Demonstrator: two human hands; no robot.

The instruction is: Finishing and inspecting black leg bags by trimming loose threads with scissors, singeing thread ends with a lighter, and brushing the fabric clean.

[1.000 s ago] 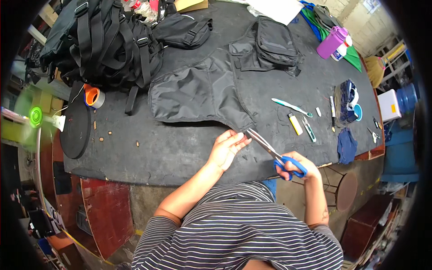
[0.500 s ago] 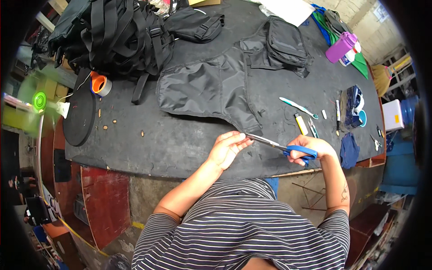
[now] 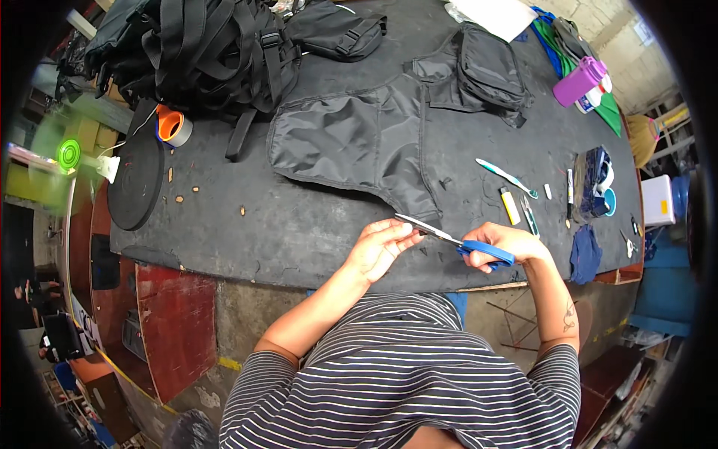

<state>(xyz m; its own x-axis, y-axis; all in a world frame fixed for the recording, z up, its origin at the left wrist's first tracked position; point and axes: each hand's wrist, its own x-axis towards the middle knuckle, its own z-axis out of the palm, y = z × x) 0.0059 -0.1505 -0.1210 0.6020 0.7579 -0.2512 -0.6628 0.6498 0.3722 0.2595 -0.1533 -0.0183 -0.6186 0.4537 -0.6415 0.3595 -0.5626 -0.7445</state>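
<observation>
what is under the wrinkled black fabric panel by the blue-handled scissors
The scuffed dark tabletop shows along the near edge of the wrinkled black fabric panel. What lies beneath its middle is covered, so it cannot be seen.

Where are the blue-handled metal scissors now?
Head view, right of centre: the right hand holds the scissors by the lower corner of the black fabric panel.
</observation>
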